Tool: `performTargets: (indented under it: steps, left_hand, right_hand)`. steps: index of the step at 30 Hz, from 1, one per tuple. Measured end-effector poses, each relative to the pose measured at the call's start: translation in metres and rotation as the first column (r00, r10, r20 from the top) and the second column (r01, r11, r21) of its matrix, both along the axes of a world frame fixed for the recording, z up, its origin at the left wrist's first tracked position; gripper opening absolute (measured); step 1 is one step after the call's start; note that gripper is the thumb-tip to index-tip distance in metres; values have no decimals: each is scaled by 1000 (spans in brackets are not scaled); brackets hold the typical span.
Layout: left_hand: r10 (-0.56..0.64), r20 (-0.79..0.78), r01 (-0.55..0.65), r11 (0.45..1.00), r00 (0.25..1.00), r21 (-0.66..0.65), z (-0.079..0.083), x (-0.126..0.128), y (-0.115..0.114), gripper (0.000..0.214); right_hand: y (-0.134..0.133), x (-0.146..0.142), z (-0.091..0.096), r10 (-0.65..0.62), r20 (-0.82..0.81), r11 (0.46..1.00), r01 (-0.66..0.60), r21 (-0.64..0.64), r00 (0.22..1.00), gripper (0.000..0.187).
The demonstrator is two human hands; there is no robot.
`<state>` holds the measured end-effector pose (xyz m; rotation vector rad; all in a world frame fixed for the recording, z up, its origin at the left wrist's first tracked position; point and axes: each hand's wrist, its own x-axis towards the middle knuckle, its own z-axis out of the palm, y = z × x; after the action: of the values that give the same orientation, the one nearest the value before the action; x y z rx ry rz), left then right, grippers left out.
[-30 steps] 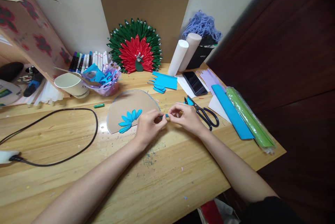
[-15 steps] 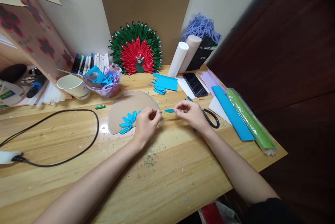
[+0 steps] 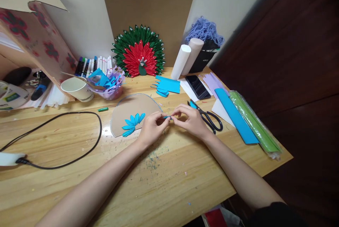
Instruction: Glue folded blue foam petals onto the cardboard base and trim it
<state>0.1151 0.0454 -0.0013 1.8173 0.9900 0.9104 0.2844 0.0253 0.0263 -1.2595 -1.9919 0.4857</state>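
Note:
A small blue paper petal [image 3: 166, 117] is pinched between the fingertips of both my hands, mostly covered by them. My left hand [image 3: 153, 128] closes on its left end, over the right part of a rounded cardboard piece [image 3: 123, 108]. On that cardboard several blue petals [image 3: 129, 122] fan out in an arc. From the other side my right hand [image 3: 192, 122] grips the petal's right end, thumb and finger together. Black scissors [image 3: 212, 121] lie just right of this hand, with a bit of blue paper by their blades.
Cut blue paper [image 3: 168, 85], a phone [image 3: 197, 86], a blue paper roll [image 3: 235, 115] and a green roll [image 3: 253, 122] lie behind and right. A red-green peacock craft [image 3: 143, 52] leans at the back. Left are a paper cup [image 3: 76, 89], scrap bowl [image 3: 109, 92] and black cable [image 3: 99, 138].
My hands have come together, the left moving slightly right, so the petal formerly exposed between them is now mostly covered. More of the scissors shows.

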Motion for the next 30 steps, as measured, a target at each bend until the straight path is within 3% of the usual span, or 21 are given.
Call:
performTargets:
  steps: [8,17,21,30]
  left_hand:
    - [-21,68,29,993,997,-117,1,0,0,22]
    - [-77,181,121,962,980,-246,-5,0,6,20]
    - [-61,244,137,941,968,-308,-8,1,7,19]
    - [-30,304,155,904,952,-398,-7,4,9,21]
  right_hand:
    - [2,2,-3,25,176,957,-75,280,984,5]
    - [3,8,-6,48,350,889,-200,412,936,6]
    - [2,8,-3,50,432,879,-245,409,900,8]
    - [-1,6,4,19,541,912,-237,335,841,21]
